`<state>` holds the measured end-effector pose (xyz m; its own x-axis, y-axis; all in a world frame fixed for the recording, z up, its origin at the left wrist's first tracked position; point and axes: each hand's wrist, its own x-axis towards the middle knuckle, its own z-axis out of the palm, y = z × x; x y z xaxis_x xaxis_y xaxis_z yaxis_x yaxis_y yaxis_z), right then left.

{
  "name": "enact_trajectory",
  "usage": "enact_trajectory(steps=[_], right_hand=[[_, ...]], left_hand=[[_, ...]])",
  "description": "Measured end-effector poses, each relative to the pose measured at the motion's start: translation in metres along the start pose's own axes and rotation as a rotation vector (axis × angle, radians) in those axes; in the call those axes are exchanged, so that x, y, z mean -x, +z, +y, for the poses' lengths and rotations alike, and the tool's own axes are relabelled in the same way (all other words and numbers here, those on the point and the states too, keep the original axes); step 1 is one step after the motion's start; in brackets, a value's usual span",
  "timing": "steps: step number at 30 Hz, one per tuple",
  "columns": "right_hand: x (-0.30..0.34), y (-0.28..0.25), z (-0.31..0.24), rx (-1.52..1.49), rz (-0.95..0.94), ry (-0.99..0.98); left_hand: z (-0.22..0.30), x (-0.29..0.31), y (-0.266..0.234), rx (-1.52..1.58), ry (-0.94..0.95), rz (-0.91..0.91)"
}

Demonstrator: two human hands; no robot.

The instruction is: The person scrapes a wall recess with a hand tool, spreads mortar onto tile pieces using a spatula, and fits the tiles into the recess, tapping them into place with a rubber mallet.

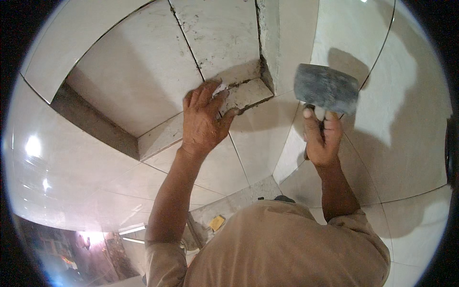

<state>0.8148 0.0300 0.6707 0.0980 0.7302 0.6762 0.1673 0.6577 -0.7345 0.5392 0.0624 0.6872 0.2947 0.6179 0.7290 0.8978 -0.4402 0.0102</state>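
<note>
My right hand is wrapped round the short handle of a rubber mallet. The mallet's dark grey head is raised off to the right, apart from the small tile. My left hand lies with its fingers apart over the left end of a narrow cut tile piece. Its thumb rests by the near edge of that piece, and the other fingertips reach the far side. Grey mortar shows along the rough edges of the piece, which sits in the corner of a tiled ledge. The piece's left end is hidden under my hand.
Glossy cream wall tiles rise at the right. At left, a bare grey edge borders the recessed ledge. Lower down, a yellow object lies near my body. A bright light glows at lower left.
</note>
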Motion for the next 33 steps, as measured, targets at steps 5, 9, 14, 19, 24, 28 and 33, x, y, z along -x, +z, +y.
enact_trajectory(steps=[5,9,14,19,24,28,33], right_hand=[[-0.004,0.01,0.017,0.157,-0.118,0.172],[-0.02,0.019,0.019,0.215,-0.152,0.121],[-0.041,0.028,0.011,0.267,-0.18,0.049],[-0.054,0.03,0.008,0.255,-0.165,-0.01],[-0.058,0.032,0.017,0.229,-0.172,-0.015],[-0.059,0.032,0.023,0.25,-0.168,0.027],[-0.061,0.03,0.03,0.289,-0.176,0.027]], left_hand=[[-0.007,0.005,0.01,0.106,0.02,-0.127],[0.001,-0.003,0.004,0.068,0.012,-0.248],[-0.007,0.003,0.009,-0.079,0.247,-0.229],[-0.013,0.003,0.012,-0.151,0.336,-0.196],[-0.016,-0.003,0.01,-0.088,0.253,-0.219],[-0.014,-0.009,0.002,0.034,0.129,-0.284],[-0.022,-0.004,0.007,0.051,0.137,-0.195]])
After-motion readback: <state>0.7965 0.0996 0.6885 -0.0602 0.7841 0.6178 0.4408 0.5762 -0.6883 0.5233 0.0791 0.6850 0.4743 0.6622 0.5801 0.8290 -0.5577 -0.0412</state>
